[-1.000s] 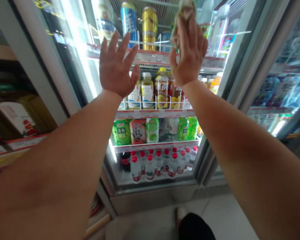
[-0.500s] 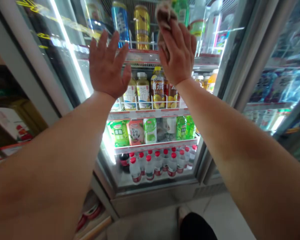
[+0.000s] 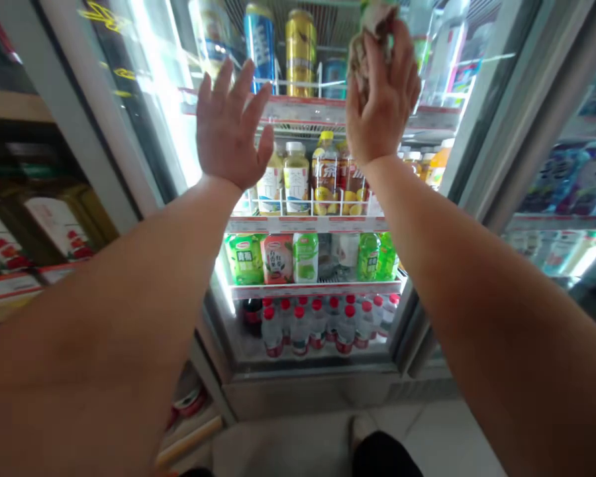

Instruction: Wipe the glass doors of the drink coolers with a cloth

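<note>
Both my arms reach up to the glass door (image 3: 278, 366) of a lit drinks fridge. My left hand (image 3: 232, 132) is spread with fingers apart, flat toward the glass in front of the upper shelf. It holds nothing. My right hand (image 3: 383, 99) is closed on a crumpled, brownish cloth (image 3: 358, 63), which bunches out past the fingers near the top of the door. Behind the glass, a blue can (image 3: 259, 46) and a gold can (image 3: 300, 53) stand between my hands on the top shelf.
Below are iced tea bottles (image 3: 326, 172), green drink cartons (image 3: 246, 260) and several red-capped water bottles (image 3: 298, 330). At left a shelf holds large oil bottles (image 3: 54, 222). Another fridge door (image 3: 556, 192) stands at right. My foot and dark trouser leg (image 3: 385, 457) show on the tiled floor.
My right hand has moved to the right across the glass with the cloth. My left hand stays spread, slightly further right in view, as the whole view has shifted a little.
</note>
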Demonstrator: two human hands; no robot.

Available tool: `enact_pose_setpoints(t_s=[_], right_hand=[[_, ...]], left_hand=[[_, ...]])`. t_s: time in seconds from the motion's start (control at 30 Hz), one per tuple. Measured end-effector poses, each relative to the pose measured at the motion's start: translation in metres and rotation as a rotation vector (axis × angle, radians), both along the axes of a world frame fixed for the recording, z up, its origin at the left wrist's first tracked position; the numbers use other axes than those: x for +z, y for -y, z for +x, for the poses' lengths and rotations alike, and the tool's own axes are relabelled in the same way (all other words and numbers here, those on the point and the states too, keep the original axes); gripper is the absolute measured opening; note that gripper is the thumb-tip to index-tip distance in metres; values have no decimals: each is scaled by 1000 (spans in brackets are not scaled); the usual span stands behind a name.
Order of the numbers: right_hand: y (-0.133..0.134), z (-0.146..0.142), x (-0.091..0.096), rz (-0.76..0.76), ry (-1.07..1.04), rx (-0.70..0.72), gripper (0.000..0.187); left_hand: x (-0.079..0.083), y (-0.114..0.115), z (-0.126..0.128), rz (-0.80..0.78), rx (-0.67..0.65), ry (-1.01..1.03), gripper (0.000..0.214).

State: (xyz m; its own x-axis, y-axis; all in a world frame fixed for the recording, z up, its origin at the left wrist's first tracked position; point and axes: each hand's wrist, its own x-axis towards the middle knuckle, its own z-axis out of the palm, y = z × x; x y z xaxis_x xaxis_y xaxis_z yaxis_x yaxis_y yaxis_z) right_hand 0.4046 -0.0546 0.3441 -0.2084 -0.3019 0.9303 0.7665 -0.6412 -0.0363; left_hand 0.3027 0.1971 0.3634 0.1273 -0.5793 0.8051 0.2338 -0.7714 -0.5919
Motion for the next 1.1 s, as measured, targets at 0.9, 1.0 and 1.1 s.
enact_pose_setpoints(t_s=[0.9,1.0,1.1], right_hand=[[2,-14,-9,-324,30,2,48],[-5,-10,-6,58,32,-1,45],[-5,-6,-5,111,43,2,44]], left_hand=[[-11,30,-17,-147,-20,-50,79],[-5,18,-4,-99,-48,-45,83],[0,5,7,8,-43,72,94]])
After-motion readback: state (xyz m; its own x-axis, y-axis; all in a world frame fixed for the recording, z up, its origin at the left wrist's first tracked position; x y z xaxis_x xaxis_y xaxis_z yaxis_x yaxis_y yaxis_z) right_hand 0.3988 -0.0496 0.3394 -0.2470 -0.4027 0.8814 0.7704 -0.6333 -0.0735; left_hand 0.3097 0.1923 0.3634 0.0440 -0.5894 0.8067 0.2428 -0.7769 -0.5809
